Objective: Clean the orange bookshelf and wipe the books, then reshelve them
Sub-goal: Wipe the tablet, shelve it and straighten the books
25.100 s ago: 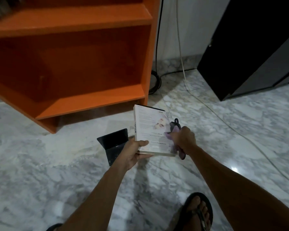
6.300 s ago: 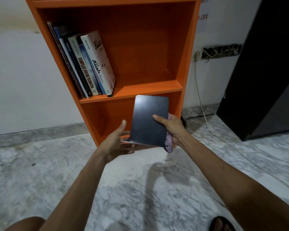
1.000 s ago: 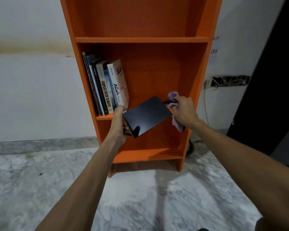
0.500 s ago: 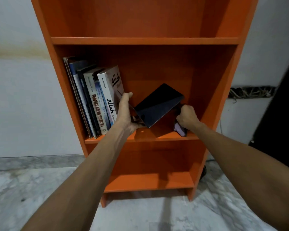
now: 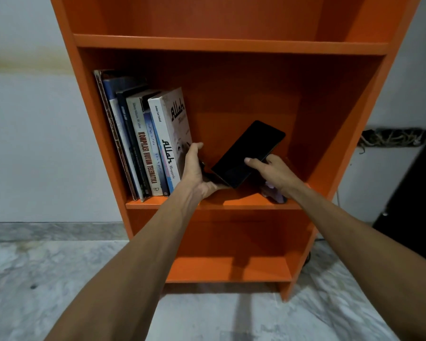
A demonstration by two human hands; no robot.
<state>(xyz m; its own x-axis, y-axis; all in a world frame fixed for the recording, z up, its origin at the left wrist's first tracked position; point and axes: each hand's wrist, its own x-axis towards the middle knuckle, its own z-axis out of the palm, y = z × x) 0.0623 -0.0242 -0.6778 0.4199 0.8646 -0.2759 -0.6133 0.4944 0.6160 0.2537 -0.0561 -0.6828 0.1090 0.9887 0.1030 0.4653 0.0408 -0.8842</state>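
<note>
The orange bookshelf (image 5: 231, 44) fills the view. Several books (image 5: 145, 143) lean against its left wall on the middle shelf, a white one outermost. A black book (image 5: 247, 153) sits tilted inside that shelf, its lower corner near the board. My left hand (image 5: 194, 171) holds its lower left edge, with the fingers raised beside the white book. My right hand (image 5: 272, 172) grips the black book's right edge, thumb on the cover. The same hand holds a purple cloth (image 5: 274, 193), which pokes out under it onto the shelf board.
The bottom shelf (image 5: 231, 269) holds nothing. A marble floor (image 5: 47, 279) lies below. A white wall stands on the left, a cable outlet (image 5: 394, 140) on the right wall, and a dark cabinet (image 5: 413, 205) at the far right.
The view has come closer to the shelf. Both hands have carried the black book deeper into the middle shelf and lower, toward the leaning books.
</note>
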